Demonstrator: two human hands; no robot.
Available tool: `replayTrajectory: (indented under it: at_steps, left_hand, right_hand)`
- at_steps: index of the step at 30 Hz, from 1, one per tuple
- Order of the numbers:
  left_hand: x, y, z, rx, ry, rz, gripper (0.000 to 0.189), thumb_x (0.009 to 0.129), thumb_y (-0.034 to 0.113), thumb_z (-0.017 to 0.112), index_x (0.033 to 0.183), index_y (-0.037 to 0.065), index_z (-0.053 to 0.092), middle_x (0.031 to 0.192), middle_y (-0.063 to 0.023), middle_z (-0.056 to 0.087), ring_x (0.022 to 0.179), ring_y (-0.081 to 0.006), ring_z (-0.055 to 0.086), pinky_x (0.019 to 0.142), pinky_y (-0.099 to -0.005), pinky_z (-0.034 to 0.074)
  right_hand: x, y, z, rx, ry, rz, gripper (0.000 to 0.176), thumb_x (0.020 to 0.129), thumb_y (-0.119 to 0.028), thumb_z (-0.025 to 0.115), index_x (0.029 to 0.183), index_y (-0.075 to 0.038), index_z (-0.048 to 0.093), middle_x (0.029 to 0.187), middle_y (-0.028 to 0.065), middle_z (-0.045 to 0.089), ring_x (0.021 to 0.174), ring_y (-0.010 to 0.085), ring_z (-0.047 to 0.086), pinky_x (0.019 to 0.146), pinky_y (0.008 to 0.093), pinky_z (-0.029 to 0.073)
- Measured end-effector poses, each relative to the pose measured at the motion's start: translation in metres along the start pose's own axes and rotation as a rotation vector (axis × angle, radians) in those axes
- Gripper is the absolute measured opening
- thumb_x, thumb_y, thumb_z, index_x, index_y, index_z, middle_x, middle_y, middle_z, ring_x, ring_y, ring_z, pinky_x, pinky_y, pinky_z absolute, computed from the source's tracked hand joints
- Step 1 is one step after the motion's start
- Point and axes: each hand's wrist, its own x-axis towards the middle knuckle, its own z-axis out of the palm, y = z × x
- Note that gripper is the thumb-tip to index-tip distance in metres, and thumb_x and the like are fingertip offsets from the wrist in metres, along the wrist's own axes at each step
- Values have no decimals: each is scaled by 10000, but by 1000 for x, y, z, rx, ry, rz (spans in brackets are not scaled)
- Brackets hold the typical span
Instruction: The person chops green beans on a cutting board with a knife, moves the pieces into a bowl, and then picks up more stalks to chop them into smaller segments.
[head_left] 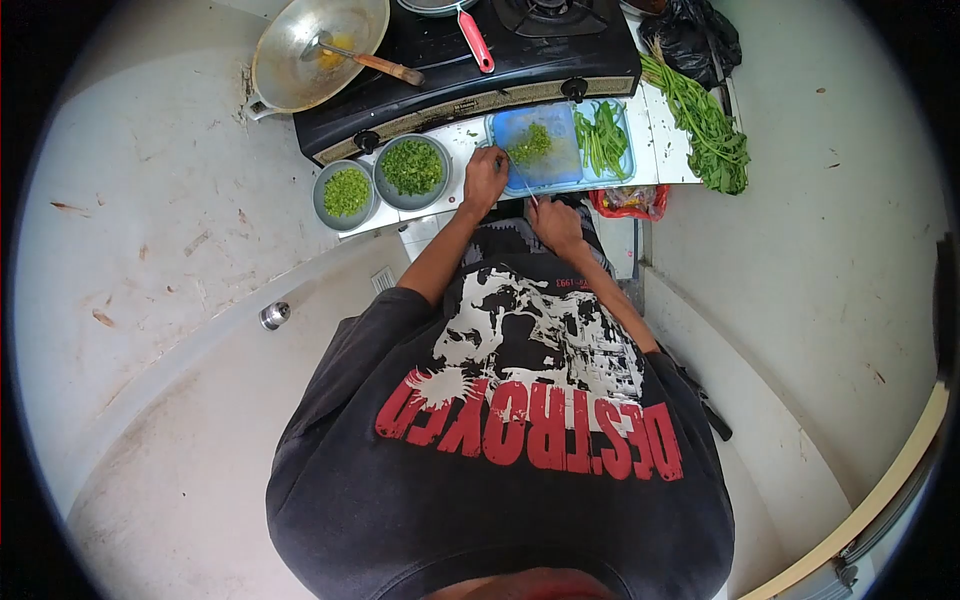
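My right hand (557,226) is closed round the handle of a knife (529,187), whose thin blade points up and left over the near left part of a blue cutting board (555,172). Beside the blade tip, at the board's left edge, my left hand (487,177) has its fingers curled together; anything inside them is too small to make out. A small heap of chopped greens (532,145) lies on the board. Uncut green stalks and leaves (603,138) rest at the right end of the light blue tray (629,166) under the board.
Left of my hands stand a bowl of pale chopped greens (346,191) and a bowl of darker ones (411,166). Behind is a black stove (450,75) with a wok (290,65), ladle (385,68) and red-handled pan (475,42). Leafy greens (715,135) hang at the right edge.
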Motion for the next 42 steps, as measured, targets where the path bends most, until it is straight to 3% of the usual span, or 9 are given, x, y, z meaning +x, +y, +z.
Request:
replayTrajectory:
  at_steps: [11, 14, 17, 23, 26, 29, 35, 41, 42]
  left_hand:
    - [0, -4, 2, 16, -16, 31, 46, 820, 17, 639, 856, -8, 647, 889, -200, 659, 889, -383, 612, 811, -463, 500]
    - [1, -4, 0, 27, -32, 67, 47, 821, 12, 631, 862, -9, 639, 881, -204, 653, 902, -386, 603, 821, -466, 492]
    - [3, -2, 0, 66, -47, 61, 53, 820, 10, 625, 869, -10, 635, 871, -204, 647, 913, -390, 597, 830, -469, 486]
    - [6, 0, 0, 47, -53, 35, 56, 813, 13, 627, 865, -9, 630, 859, -197, 649, 903, -396, 594, 830, -474, 485]
    - [9, -4, 0, -11, -85, 21, 83, 811, 11, 630, 893, -4, 639, 847, -184, 667, 867, -373, 630, 808, -446, 509]
    - [6, 0, -10, -143, -73, -32, 122, 829, 0, 627, 949, 4, 655, 864, -162, 700, 828, -323, 681, 771, -394, 540]
    - [-9, -9, -27, -277, -13, -177, 147, 907, 6, 593, 1041, -5, 653, 965, -123, 743, 903, -203, 721, 798, -319, 553]
    - [-10, -1, -32, -280, -13, -204, 148, 921, 5, 588, 1051, -5, 659, 972, -120, 742, 927, -196, 718, 821, -318, 552]
    - [-10, 0, -32, -274, -21, -182, 160, 927, 14, 580, 1069, 0, 654, 976, -114, 743, 901, -189, 716, 801, -313, 551]
  right_hand:
    - [12, -6, -10, 4, -103, 11, 418, 962, -360, 515, 939, 13, 700, 907, 288, 690, 895, 424, 692, 818, 512, 553]
    - [22, -6, -23, 61, -244, 87, 448, 958, -380, 511, 970, 27, 698, 965, 307, 682, 941, 440, 677, 850, 519, 537]
    - [33, 9, -21, 150, -328, 27, 470, 955, -397, 509, 1000, 34, 691, 979, 315, 679, 944, 464, 666, 879, 526, 520]
    - [21, 20, -36, 247, -404, 26, 524, 959, -442, 500, 960, 47, 688, 959, 320, 678, 942, 478, 659, 884, 529, 514]
    - [7, 28, -26, 86, -164, -1, 552, 964, -473, 490, 948, 40, 692, 924, 312, 682, 923, 472, 666, 866, 541, 517]
    - [-6, 24, -29, 51, -82, -25, 551, 972, -499, 494, 893, 9, 692, 794, 303, 668, 798, 473, 670, 755, 552, 530]
    - [-6, 17, -17, 59, -81, -95, 545, 981, -509, 456, 905, -23, 690, 821, 293, 675, 805, 481, 663, 762, 558, 530]
    - [18, 24, -7, 66, -7, -63, 528, 985, -489, 456, 918, -14, 677, 795, 284, 674, 791, 463, 671, 751, 564, 526]
    - [24, 26, -9, 68, -31, -13, 534, 984, -498, 450, 933, -21, 686, 866, 265, 696, 840, 444, 685, 780, 538, 545]
